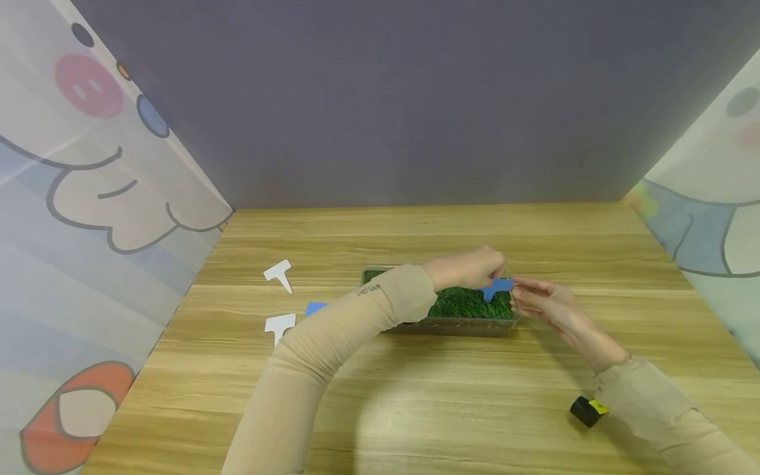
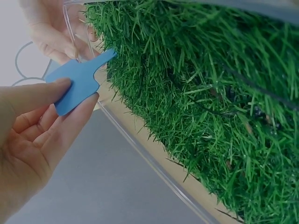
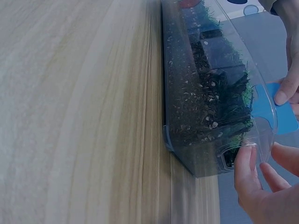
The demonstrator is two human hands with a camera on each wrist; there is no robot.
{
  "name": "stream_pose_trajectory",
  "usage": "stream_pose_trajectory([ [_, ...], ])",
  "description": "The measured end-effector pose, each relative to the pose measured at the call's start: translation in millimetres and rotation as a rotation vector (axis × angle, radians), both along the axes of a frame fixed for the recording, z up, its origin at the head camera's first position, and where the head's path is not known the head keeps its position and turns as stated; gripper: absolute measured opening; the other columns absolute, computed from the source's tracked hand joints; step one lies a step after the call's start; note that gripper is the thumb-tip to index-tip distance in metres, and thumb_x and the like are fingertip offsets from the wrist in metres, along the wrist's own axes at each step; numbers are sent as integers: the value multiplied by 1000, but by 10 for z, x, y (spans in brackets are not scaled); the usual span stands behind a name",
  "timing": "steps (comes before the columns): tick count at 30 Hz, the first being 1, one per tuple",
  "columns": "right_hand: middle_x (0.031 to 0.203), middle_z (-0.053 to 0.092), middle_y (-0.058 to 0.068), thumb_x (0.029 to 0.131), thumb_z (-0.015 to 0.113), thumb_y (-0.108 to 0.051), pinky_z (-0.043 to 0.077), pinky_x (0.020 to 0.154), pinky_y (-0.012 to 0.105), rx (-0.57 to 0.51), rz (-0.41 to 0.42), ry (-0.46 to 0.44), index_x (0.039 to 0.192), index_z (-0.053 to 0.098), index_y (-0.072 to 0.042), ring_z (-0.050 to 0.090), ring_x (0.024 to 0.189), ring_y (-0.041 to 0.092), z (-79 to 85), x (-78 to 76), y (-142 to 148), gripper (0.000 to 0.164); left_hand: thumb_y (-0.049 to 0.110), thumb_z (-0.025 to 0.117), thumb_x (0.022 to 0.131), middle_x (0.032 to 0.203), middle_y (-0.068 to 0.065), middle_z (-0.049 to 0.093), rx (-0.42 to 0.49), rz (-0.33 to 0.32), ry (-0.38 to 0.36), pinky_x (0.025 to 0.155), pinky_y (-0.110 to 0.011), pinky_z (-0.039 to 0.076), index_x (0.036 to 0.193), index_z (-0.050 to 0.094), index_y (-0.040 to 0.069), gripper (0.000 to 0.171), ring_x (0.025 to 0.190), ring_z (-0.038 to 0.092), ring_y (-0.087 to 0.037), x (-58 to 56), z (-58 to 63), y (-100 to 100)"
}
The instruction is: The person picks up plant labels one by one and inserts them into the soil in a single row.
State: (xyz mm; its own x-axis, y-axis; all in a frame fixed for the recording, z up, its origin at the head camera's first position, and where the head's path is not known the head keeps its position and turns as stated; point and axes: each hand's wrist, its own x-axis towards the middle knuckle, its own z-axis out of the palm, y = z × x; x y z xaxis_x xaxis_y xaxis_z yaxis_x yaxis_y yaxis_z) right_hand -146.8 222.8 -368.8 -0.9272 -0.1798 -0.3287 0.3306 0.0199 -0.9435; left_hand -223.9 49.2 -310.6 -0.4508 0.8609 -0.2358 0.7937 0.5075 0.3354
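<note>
A blue T-shaped plant label (image 1: 496, 288) is pinched between the thumb and fingers of my left hand (image 1: 466, 269). Its pointed stem reaches in over the green grass (image 2: 196, 98) near the right end of a clear plastic planter box (image 1: 451, 327). Dark soil shows through the box's side in the right wrist view. My right hand (image 1: 558, 313) grips the box's right end, fingers (image 3: 246, 175) on the end wall and thumb at the rim. The left forearm covers part of the box's left side in the head view.
Two white T-shaped plant labels (image 1: 278, 274) lie on the wooden table (image 1: 415, 409) at the left. Beside them a blue piece (image 1: 315, 308) is partly hidden by the left forearm. Near the right sleeve lies a small black cylinder (image 1: 584, 412) with a yellow part.
</note>
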Motion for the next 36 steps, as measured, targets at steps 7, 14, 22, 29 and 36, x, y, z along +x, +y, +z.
stream_pose_trajectory([
  [7,95,61,-11,86,58,-21,48,79,22,9,14,9,137,23,3,61,86,7,-13,-15,-1,66,3,52,87,69,1,38,-13,17,17,57,-17,29,71,40,10,21,60,33,-9,-16,-8,-8],
  [14,94,63,-5,85,59,-15,49,79,23,-106,-12,-1,105,55,-23,61,84,10,-33,-13,-4,22,12,58,85,105,0,58,-27,55,-41,72,-14,43,109,57,7,25,89,55,-9,-40,-14,-21],
  [22,94,62,-6,85,59,-16,48,80,24,-85,-7,-8,106,55,-21,61,84,9,-16,-20,2,23,24,58,86,111,-1,56,-49,58,-65,75,-16,43,116,54,9,34,94,54,-8,-85,8,-119],
  [29,95,63,-6,84,61,-14,48,80,25,-110,-6,15,105,58,-22,62,84,11,-52,-27,11,23,27,56,87,112,-1,56,-44,62,-40,79,-18,43,117,55,9,35,95,53,-9,-103,25,-290],
  [36,94,63,-6,83,62,-13,48,81,26,-108,-22,1,111,55,-17,62,84,11,-57,-31,8,30,24,55,88,114,-4,57,-44,113,-49,83,-23,44,120,52,5,38,96,55,-14,-92,75,-509],
])
